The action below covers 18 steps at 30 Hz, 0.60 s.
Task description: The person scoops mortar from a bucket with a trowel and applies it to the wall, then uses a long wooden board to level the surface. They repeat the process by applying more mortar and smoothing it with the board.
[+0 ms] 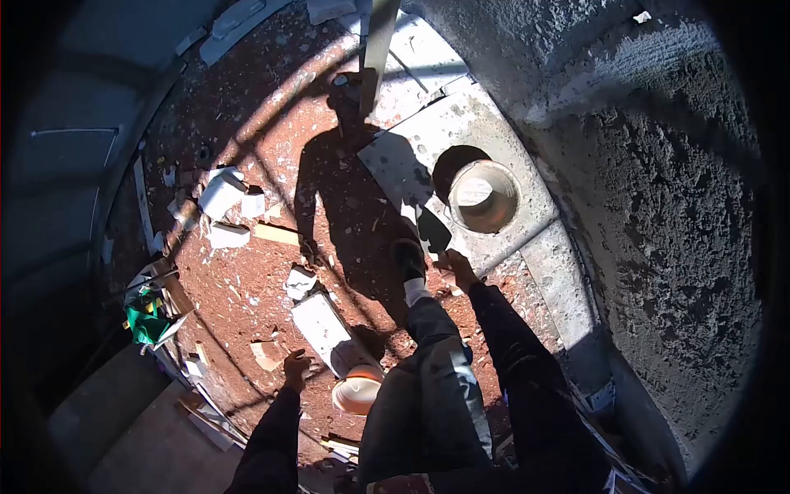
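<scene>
My right hand [457, 268] is closed around the handle of a trowel [433, 231], whose dark blade points up and away from me beside my shoe. Just beyond the trowel, a round bucket [509, 196] stands on the pale slab [461, 111], with something light in its bottom. My left hand [297, 369] hangs low over the reddish ground with its fingers loosely apart and nothing in them. Close to it lie a long white block [322, 329] and a pale bowl-like container with an orange rim [357, 393].
A rough grey plastered wall [675, 181] rises along the right. White broken pieces [222, 194] and a short wooden piece [277, 235] litter the ground. An upright post [378, 53] stands ahead. Green material [148, 323] lies at the left.
</scene>
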Motion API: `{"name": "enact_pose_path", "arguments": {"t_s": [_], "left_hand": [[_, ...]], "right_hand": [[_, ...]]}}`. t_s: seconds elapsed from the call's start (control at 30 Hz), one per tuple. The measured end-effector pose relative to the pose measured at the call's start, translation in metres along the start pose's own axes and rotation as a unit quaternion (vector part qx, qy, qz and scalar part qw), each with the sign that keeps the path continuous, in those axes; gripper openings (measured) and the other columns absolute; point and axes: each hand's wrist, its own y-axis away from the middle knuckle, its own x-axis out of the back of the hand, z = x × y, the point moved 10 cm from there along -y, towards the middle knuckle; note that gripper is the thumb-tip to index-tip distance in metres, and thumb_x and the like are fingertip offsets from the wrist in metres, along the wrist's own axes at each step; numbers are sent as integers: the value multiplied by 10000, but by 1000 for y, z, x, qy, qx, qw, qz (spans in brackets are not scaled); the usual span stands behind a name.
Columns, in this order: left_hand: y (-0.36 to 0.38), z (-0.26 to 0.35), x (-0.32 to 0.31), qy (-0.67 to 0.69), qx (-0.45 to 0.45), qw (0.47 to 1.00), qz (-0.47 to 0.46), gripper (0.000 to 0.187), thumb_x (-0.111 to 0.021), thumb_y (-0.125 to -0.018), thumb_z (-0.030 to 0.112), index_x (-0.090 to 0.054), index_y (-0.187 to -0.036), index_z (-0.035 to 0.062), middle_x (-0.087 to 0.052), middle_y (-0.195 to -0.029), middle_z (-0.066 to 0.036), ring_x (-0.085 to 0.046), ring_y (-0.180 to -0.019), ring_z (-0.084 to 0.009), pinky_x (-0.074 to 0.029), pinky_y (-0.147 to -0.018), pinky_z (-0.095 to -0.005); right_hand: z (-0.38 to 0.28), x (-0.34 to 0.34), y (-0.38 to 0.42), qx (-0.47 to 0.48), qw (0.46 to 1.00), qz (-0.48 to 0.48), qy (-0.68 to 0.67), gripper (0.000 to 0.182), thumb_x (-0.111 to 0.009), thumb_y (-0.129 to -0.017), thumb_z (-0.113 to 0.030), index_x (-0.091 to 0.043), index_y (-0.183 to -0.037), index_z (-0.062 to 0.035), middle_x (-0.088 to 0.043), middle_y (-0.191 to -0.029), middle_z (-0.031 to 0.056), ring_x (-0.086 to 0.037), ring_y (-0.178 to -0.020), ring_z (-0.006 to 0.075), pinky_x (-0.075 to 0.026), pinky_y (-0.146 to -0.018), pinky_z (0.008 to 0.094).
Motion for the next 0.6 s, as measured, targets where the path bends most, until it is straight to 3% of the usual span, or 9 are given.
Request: {"name": "enact_pose_path", "arguments": {"t_s": [0.03, 0.07, 0.27, 0.33, 0.4, 0.43, 0.5, 0.57, 0.6], "left_hand": [[9, 24, 24, -34, -8, 997, 64, 513, -612, -794, 38, -418, -1267, -3, -632, -963, -196, -675, -756, -287, -555, -615, -363], [-4, 29, 51, -36, -44, 996, 69, 464, -599, -807, 33, -440, -1242, -5, -635, -944, -203, -679, -757, -294, -567, -605, -362], [27, 223, 8, 58, -135, 989, 19, 345, -623, -831, 89, -526, -1151, 2, -648, -859, -170, -676, -697, -280, -553, -517, -332], [31, 332, -54, -24, -276, 959, -66, 408, -628, -853, 110, -504, -1223, -8, -657, -890, -133, -652, -705, -190, -511, -595, -259], [97, 479, -147, -212, -476, 853, -28, 399, -616, -875, 109, -500, -1235, -19, -652, -979, -92, -614, -848, -117, -484, -670, -233], [141, 545, -190, -194, -525, 828, -32, 374, -601, -872, 70, -524, -1233, 9, -634, -1054, -90, -603, -901, -139, -479, -807, -276], [221, 663, -271, -122, -636, 746, -154, 416, -626, -850, 56, -513, -1248, 13, -612, -1121, -113, -583, -1058, -187, -476, -865, -301], [323, 758, -331, -144, -717, 668, -137, 502, -672, -815, 87, -488, -1278, 21, -562, -1205, -163, -553, -1111, -243, -471, -885, -335], [364, 801, -357, -142, -772, 612, -99, 564, -712, -795, 150, -471, -1284, 6, -538, -1234, -169, -524, -1146, -255, -459, -904, -358]], "right_hand": [[-31, 5, -28, 117, 973, 41, 195, 230, -544, -898, -305, -539, -792, -101, -491, -708, 49, -504, -603, 217, -447, -560, 330], [-48, -13, -48, 248, 860, 25, 445, 247, -530, -903, -313, -552, -803, -88, -523, -801, 76, -549, -762, 256, -472, -603, 373], [-83, 13, -92, 3, 918, 192, 348, 436, -623, -837, -369, -541, -1048, 4, -596, -930, 188, -613, -823, 323, -498, -729, 427], [-73, 11, -69, -50, 929, 239, 278, 492, -655, -808, -374, -534, -1071, 24, -620, -920, 212, -633, -788, 322, -504, -729, 415], [-58, -2, -42, -56, 962, 219, 150, 437, -667, -788, -357, -570, -981, 23, -633, -830, 195, -637, -734, 310, -504, -709, 401], [-65, -9, -18, -71, 975, 186, 99, 378, -669, -781, -340, -605, -893, 15, -637, -754, 175, -637, -707, 299, -501, -699, 397], [-99, -13, 22, -41, 982, 96, 156, 309, -644, -776, -296, -613, -677, -5, -619, -638, 127, -637, -654, 259, -489, -656, 396], [-105, -7, 68, 3, 982, 127, 138, 319, -614, -783, -255, -582, -591, -3, -562, -530, 81, -598, -584, 199, -454, -552, 370], [-106, -7, 91, 9, 980, 117, 160, 120, -607, -648, -213, -599, -677, -97, -585, -667, 115, -604, -695, 317, -478, -608, 467]]}}
